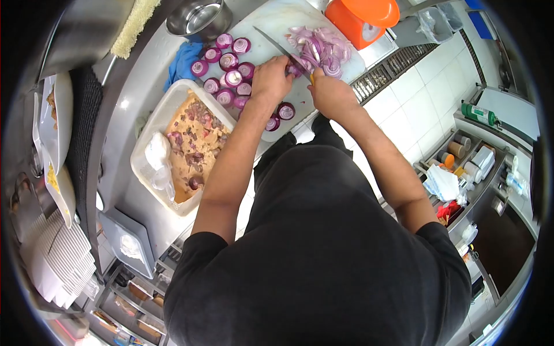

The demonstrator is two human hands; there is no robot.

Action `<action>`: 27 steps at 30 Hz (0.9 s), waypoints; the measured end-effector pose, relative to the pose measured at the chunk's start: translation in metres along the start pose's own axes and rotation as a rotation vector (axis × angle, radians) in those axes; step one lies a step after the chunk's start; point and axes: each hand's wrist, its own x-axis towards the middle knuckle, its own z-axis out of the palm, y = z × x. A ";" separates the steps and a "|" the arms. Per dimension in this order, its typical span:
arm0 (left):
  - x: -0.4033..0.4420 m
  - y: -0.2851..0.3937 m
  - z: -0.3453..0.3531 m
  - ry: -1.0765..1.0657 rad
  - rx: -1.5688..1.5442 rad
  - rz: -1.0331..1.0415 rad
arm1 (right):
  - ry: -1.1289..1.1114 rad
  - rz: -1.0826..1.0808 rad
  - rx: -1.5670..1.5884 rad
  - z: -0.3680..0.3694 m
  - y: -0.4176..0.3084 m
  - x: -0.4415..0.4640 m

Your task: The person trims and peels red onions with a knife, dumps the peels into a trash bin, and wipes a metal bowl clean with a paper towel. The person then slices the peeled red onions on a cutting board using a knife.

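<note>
My right hand (333, 98) is wrapped round the yellow handle of a kitchen knife (280, 48); its long blade slants up to the left over the white cutting board (262, 14). My left hand (272, 79) has its fingers bent against a piece of red onion (293, 70) beside the blade, and the fingers partly hide that piece. Right of the knife lies a pile of sliced red onion (326, 52). Several trimmed red onions (229, 61) stand on the board left of my left hand, and a few more (285, 111) lie near its front edge.
An orange kitchen scale (359, 20) stands past the sliced onion. Behind the board on the left are a steel bowl (199, 18) and a blue cloth (183, 62). A white plastic bin (143, 169) holding onion peel and a plastic bag sits at the left of my left forearm.
</note>
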 end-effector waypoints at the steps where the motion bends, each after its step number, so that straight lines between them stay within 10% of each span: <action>1: 0.002 0.000 -0.001 0.002 0.000 -0.001 | 0.001 -0.004 -0.015 -0.009 -0.004 -0.006; 27: -0.001 -0.006 -0.002 0.017 0.008 -0.019 | -0.006 0.064 0.020 0.005 -0.012 -0.008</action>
